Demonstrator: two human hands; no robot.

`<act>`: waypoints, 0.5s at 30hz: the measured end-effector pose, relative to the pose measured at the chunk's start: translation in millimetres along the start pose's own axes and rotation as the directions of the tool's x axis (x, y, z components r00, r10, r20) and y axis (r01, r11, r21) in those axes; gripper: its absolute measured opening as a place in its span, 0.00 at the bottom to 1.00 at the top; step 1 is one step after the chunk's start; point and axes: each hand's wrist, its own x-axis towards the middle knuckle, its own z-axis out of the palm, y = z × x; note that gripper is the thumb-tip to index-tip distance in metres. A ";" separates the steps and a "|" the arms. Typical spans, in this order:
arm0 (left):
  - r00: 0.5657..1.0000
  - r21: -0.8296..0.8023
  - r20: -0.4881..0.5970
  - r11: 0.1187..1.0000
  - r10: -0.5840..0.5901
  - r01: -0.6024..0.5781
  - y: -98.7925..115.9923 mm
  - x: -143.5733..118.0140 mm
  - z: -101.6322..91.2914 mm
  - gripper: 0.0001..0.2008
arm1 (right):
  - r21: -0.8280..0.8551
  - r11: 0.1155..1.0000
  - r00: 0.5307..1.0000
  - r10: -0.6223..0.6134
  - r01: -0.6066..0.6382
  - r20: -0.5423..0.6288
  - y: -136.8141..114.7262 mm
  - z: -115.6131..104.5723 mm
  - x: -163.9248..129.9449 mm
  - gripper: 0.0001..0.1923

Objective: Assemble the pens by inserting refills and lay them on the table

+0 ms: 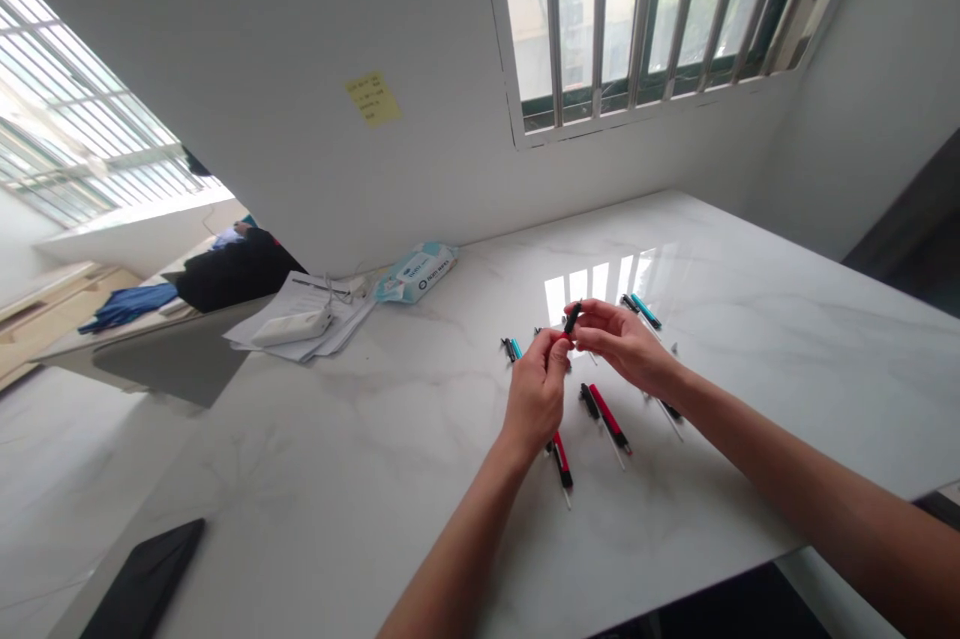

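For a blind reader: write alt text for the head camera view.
Two bare hands, left hand and right hand, meet above a white marble-patterned table, together holding a small black and red pen part. Red, black and teal pens and loose parts lie scattered beneath them; a blue wet-wipes pack sits by the wall.

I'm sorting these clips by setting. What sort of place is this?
Probably a room in a home or small office: a white marble-look table set against a wall under a barred window, with papers, a wipes pack and a sticky note. Both hands hold a pen.
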 end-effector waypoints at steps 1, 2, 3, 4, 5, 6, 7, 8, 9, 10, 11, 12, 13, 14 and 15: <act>1.000 0.018 -0.004 1.000 0.001 -0.001 0.6 -0.2 -0.1 0.15 | -0.010 1.000 1.000 -0.005 0.005 -0.012 0.9 0.0 -0.1 0.20; 1.000 0.037 -0.005 0.999 0.002 -0.002 0.7 -0.4 0.1 0.15 | -0.019 1.000 1.000 -0.011 0.010 -0.027 1.8 -0.1 -0.2 0.20; 1.000 0.056 -0.003 0.998 0.003 -0.002 0.5 -0.7 0.4 0.15 | -0.023 1.000 0.999 -0.012 0.011 -0.040 2.5 -0.1 -0.3 0.19; 1.000 0.070 0.000 0.998 0.004 -0.004 0.2 -1.0 0.9 0.15 | -0.018 1.000 0.999 -0.007 0.007 -0.047 2.8 -0.1 -0.3 0.19; 1.000 0.078 0.002 0.997 0.005 -0.005 -0.3 -1.3 1.3 0.15 | -0.005 1.000 0.999 0.002 -0.002 -0.052 2.6 0.1 -0.4 0.18; 1.000 0.078 0.006 0.997 0.004 -0.004 -0.8 -1.5 1.7 0.15 | 0.012 1.000 0.999 0.012 -0.012 -0.053 2.0 0.4 -0.5 0.19; 1.000 0.076 0.008 0.997 0.002 -0.002 -1.3 -1.8 2.1 0.15 | 0.025 0.999 0.998 0.021 -0.020 -0.051 1.0 0.8 -0.5 0.19; 1.000 0.073 0.011 0.997 0.000 -0.001 -1.8 -1.9 2.5 0.15 | 0.029 0.999 0.998 0.025 -0.024 -0.050 -0.3 1.2 -0.6 0.20; 1.000 0.072 0.015 0.997 0.000 -0.001 -2.4 -2.0 2.8 0.15 | 0.022 1.000 0.998 0.021 -0.020 -0.054 -1.6 1.6 -0.7 0.20; 1.000 0.074 0.021 0.997 0.001 -0.003 -2.9 -2.1 3.1 0.15 | 0.007 1.000 0.998 0.013 -0.012 -0.061 -2.9 2.0 -0.8 0.20; 1.000 0.077 0.024 0.997 0.002 -0.004 -3.5 -2.1 3.5 0.15 | -0.007 1.000 0.998 0.005 -0.006 -0.066 -3.9 2.4 -0.8 0.20; 1.000 0.075 0.023 0.997 0.003 -0.005 -4.1 -2.1 4.0 0.15 | -0.013 1.000 0.998 0.005 -0.005 -0.067 -4.8 2.6 -0.9 0.20; 1.000 0.069 0.019 0.998 0.003 -0.004 -4.7 -2.0 4.5 0.15 | -0.007 1.000 0.998 0.011 -0.012 -0.065 -5.4 2.8 -0.9 0.20; 1.000 0.059 0.016 0.998 -0.002 0.001 -5.2 -1.9 5.0 0.15 | 0.004 1.000 0.998 0.020 -0.020 -0.061 -5.8 2.9 -0.9 0.20; 1.000 0.046 0.011 0.999 -0.008 0.008 -5.6 -1.8 5.5 0.15 | 0.014 1.000 0.998 0.028 -0.027 -0.058 -5.9 2.8 -0.9 0.21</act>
